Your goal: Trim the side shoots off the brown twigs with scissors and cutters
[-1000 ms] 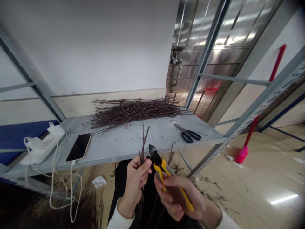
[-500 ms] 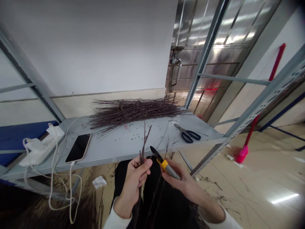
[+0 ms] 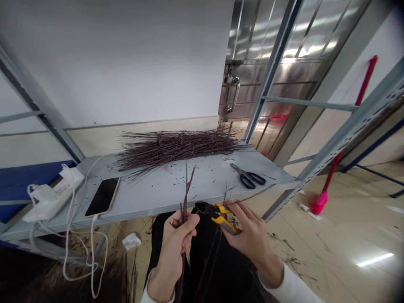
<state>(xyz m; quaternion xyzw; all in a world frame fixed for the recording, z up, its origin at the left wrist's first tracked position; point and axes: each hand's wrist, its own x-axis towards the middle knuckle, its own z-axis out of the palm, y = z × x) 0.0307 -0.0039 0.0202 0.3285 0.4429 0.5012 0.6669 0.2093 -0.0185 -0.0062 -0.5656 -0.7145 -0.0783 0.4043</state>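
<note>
My left hand (image 3: 178,237) is closed around a few thin dark twigs (image 3: 187,189), which stand upright above the thumb and run down below the palm. My right hand (image 3: 249,231) grips pruning shears (image 3: 222,214) with yellow and grey handles. Their handles are spread, and the dark blades point left, close to my left thumb. A few thin twigs also show near the shears, but what holds them is hidden. Behind my hands a large pile of dark twigs (image 3: 179,147) lies across the grey shelf (image 3: 151,198).
Scissors with dark blue handles (image 3: 249,176) lie on the shelf's right. At left are a phone (image 3: 102,197) and a white power strip (image 3: 57,195) with cables hanging over the edge. Metal uprights frame the shelf. Twig scraps litter the floor, and a crumpled tissue (image 3: 131,241) lies there.
The shears have turned from pointing up-left to nearly level, and their handles have spread apart. My left hand with the twigs has shifted slightly left.
</note>
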